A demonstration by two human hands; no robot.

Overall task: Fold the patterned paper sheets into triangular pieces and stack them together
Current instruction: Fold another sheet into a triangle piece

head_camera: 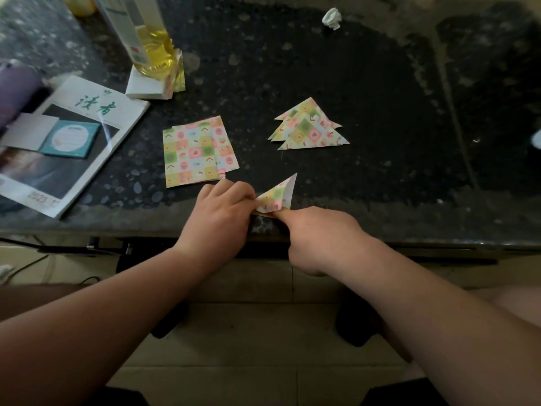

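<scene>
pinching a half-folded sheet [276, 194] at the near edge of the desk [380, 83], both hands are closed on it; the left hand [222, 209] curls its fingers over the sheet's left corner; the right hand [319, 238] is fisted with the thumb laid on the lower edge, its other fingers tucked under and hidden; the sheet is thin paper printed in small pastel squares of pink, green, yellow and blue, plain white on the back; it rises as a narrow triangle with one point tilted away from the person, its lower part covered by the hands.

the desk is dark speckled stone, glossy, with a dusty grey rim; just beyond the left hand lie the flat sheets [196, 155], square, same pattern, slightly fanned so at least two edges show, the exact number unclear; to their right, apart, sit the folded triangles [308, 127], overlapped like roof tiles, about four points showing, not countable for certain.

at far left one white-covered magazine [96, 109] is cut off by the frame, one teal note pad [70, 139] on it; one clear bottle [155, 51] of yellow liquid stands on a white block [143, 86], its top out of view; a few patterned slips [179, 74] lean beside the block; one blurred purple cylinder [17, 89]; one crumpled white scrap [332, 18] far back; pale tiled floor [243, 361] below.
</scene>
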